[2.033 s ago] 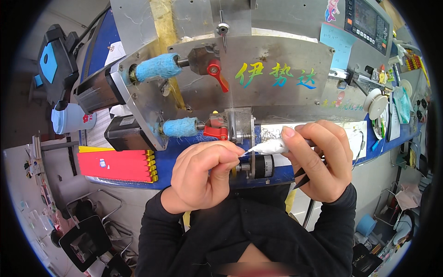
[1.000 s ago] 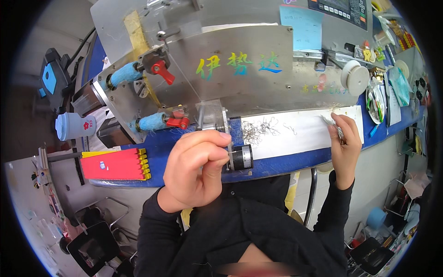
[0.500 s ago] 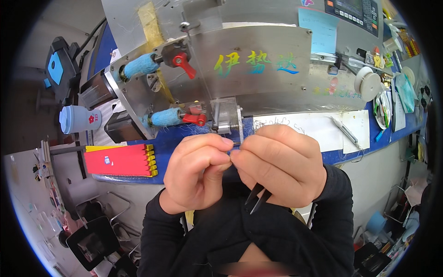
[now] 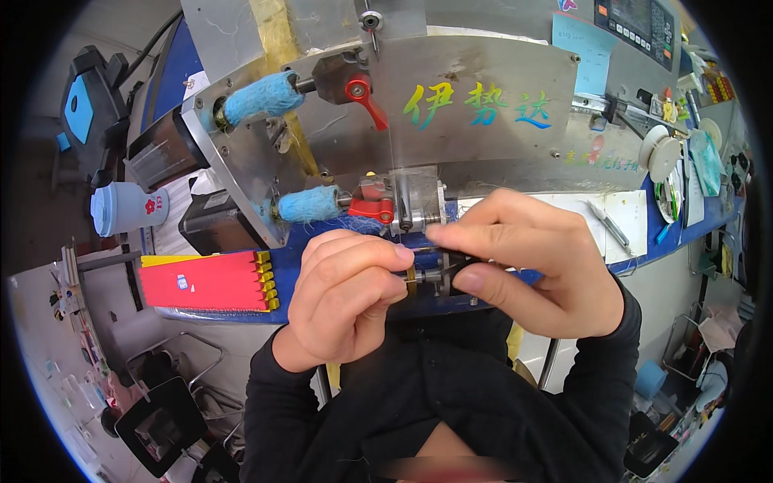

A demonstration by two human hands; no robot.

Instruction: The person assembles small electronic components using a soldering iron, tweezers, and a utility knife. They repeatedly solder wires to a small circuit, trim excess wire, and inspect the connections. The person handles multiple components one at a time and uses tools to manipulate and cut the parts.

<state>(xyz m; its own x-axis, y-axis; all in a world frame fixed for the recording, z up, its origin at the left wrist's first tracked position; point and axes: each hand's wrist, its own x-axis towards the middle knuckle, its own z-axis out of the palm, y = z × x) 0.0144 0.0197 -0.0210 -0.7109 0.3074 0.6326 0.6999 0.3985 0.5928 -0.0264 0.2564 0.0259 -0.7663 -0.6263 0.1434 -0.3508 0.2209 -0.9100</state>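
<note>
My right hand (image 4: 543, 266) grips black tweezers (image 4: 459, 262) between thumb and fingers, with the tips turned left toward my other hand. Curled into a pinch beside it, my left hand (image 4: 342, 294) has its fingertips at a small metal spindle (image 4: 431, 275) low on the machine. Whatever those fingertips hold is too small to make out. Just above my hands sits a metal block (image 4: 415, 197) with a short shaft. A fine thread appears to run down to it from a metal guide (image 4: 370, 22) higher up.
A large metal machine (image 4: 491, 72) fills the back, with red levers (image 4: 372, 211) and blue fibre-wrapped rollers (image 4: 310, 204). Red cards with yellow clips (image 4: 205, 282) and a light blue cup (image 4: 121, 211) are at left. At right lie a cutter pen (image 4: 609, 225) and a white spool (image 4: 659, 153).
My right hand has moved right, away from my left fingertips, and swung the tweezers from hanging below the palm to pointing left. The view has shifted slightly, and the spindle now shows.
</note>
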